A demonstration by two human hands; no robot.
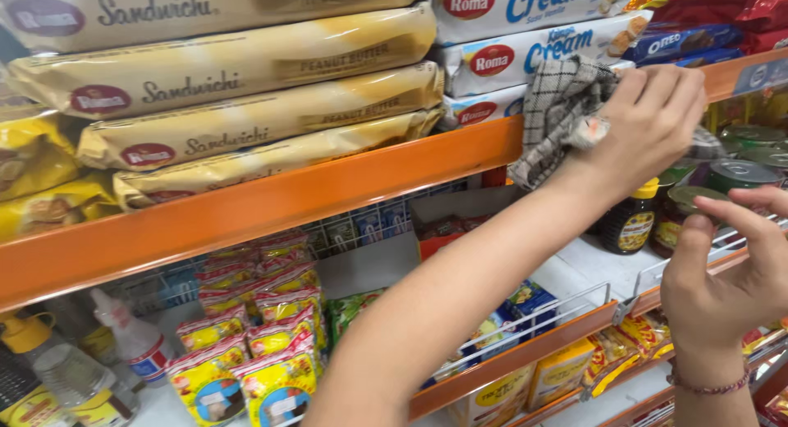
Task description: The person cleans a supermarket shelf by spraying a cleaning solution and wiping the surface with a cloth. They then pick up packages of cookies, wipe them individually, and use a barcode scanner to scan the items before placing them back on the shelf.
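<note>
Along the orange metal shelf edge (328,185), the left hand (648,123) presses a checked grey-and-white cloth (558,107) against the shelf front, fingers curled round the bunched fabric and holding it fast. That cloth hangs partly over the orange edge, just below the white-and-blue biscuit packs (533,45) stacked on the upper shelf. Beside those packs, to the viewer's left, lie long pale-gold sandwich-biscuit packets (238,74) piled four high, with yellow snack bags (33,160) at the far end.

Lower and nearer the camera, the right hand (730,271) hangs in the air with the fingers loosely bent and narrow, the thumb raised; it holds nothing. A thin beaded bracelet (710,388) circles its wrist. This hand is near the green-lidded round tins (739,174) and a dark glass bottle with a yellow cap (630,218) standing on the white middle shelf (591,263).

Under the left forearm, small red-and-yellow sachets (263,337) stand in rows, and a white plastic squeeze bottle with a red label (135,341) lies tilted beside them. Orange and yellow boxes (558,374) sit on the shelf below.
</note>
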